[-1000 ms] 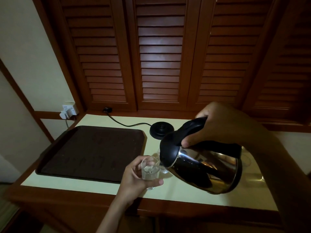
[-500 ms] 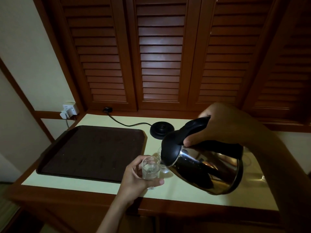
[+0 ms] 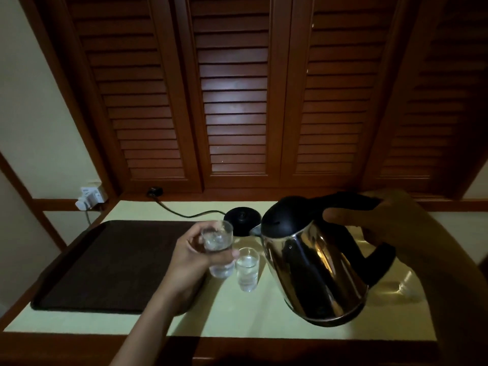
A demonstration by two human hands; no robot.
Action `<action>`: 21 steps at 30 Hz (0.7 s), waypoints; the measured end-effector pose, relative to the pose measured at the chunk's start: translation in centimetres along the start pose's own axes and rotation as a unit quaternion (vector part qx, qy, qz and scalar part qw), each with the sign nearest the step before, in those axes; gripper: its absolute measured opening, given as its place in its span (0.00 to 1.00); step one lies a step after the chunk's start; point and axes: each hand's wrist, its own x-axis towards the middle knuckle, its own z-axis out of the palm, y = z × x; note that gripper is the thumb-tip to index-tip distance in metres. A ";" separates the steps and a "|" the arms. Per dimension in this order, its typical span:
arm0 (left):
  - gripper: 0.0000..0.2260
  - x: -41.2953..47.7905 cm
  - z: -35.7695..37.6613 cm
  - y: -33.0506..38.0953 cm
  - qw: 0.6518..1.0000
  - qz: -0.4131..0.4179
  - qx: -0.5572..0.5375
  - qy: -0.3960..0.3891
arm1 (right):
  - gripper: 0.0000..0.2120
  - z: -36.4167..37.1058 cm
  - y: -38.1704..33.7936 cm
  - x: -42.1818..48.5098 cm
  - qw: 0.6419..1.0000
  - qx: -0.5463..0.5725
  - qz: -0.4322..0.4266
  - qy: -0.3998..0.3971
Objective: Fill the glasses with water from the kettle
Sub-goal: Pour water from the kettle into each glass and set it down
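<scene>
Steel kettle hangs tilted at centre right, the right hand clasping its black handle with curled fingers. At centre, the left hand grips a water glass near the spout. A second glass stands on the pale desk. A dark tray fills the left side.

On the counter I see the tray lying at the left side. Right of it the left hand holds a glass above the counter. Just beside it, at its right, a second glass stands on the counter. Further right is the kettle, held over the counter by the right hand, its spout toward the glasses. Behind the glasses sits the kettle base; its cable runs left to the back wall. The louvred doors stand behind everything.
</scene>
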 end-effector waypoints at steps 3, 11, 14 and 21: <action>0.28 4.1 0.8 1.3 1.000 0.009 0.016 -0.004 | 0.15 -0.7 0.4 -0.3 0.999 0.049 -0.009 0.017; 0.28 13.3 4.7 -1.6 0.996 0.006 0.090 0.011 | 0.11 -1.6 1.8 0.5 0.993 0.074 -0.033 0.086; 0.32 15.3 5.2 -3.6 0.994 -0.041 0.103 0.015 | 0.11 -2.1 2.3 0.8 0.992 0.067 -0.037 0.101; 0.33 14.9 5.6 -6.1 0.990 -0.085 0.112 -0.014 | 0.09 -2.3 2.8 0.9 0.992 0.073 -0.037 0.099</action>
